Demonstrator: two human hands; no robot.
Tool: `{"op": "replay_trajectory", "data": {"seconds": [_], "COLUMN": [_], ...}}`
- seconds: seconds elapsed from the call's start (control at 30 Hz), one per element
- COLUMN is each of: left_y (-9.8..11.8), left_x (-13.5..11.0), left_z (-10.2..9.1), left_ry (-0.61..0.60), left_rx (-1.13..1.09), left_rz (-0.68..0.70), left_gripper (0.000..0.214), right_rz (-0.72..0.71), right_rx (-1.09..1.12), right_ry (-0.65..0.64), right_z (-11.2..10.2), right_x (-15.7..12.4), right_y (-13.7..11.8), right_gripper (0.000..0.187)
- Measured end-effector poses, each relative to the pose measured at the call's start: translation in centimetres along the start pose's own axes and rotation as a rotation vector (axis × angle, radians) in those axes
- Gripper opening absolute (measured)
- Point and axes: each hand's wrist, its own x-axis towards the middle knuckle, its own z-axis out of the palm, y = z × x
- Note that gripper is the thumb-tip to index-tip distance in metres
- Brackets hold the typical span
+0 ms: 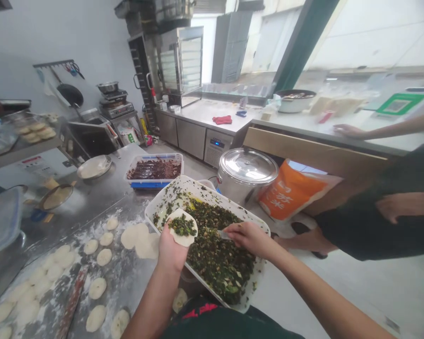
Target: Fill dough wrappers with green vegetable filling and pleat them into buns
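A round dough wrapper [188, 240] rests in my left hand [172, 252], its fingers cupped beneath it. Chopped green filling [182, 225] is heaped on the wrapper. My right hand [245, 237] grips a flat spatula [224, 234], whose far end reaches into the green filling. Both hands are over a large white tub [152, 207], its inner walls smeared with bits of greens. Left of the tub, several flat dough wrappers [136, 237] overlap on the floured steel table [127, 282]. Small dough rounds [104, 256] lie further left, near a rolling pin [71, 301].
A container of dark paste [155, 168] stands behind the tub. Beyond are a lidded steel pot [248, 165] and an orange bag [286, 190]. At the right, another person stands with a hand [349, 131] on the counter. A flour-dusted bowl [94, 167] sits on the table's far side.
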Motion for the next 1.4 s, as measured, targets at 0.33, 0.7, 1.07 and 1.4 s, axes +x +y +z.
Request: {"op": "replay_trajectory", "data": {"seconds": [0.33, 0.7, 1.07, 1.4], "left_y": [-1.7, -2.8, -2.6, -3.4], "left_x": [-0.6, -1.1, -1.1, -0.8], "left_z": [0.5, 0.5, 0.3, -1.0], "left_ry": [-0.025, -0.044, -0.019, 0.007], "left_rx": [-0.007, -0.054, -0.135, -0.113], "left_rz": [-0.056, -0.195, 0.057, 0.059], "left_gripper": [0.027, 0.027, 0.027, 0.026], "right_rz": [-0.024, -0.253, -0.161, -0.028], "right_rx": [0.217, -0.312, -0.209, -0.386], "right_ry": [0.117, 0.428, 0.356, 0.541], "right_z": [0.2, 5.0, 3.7, 3.9], "right_x": [-0.7, -2.6, -4.8, -5.1], "right_y": [-1.7, -4.1, -4.4, -3.2], "right_gripper": [0.038, 0.059, 0.038, 0.044]}}
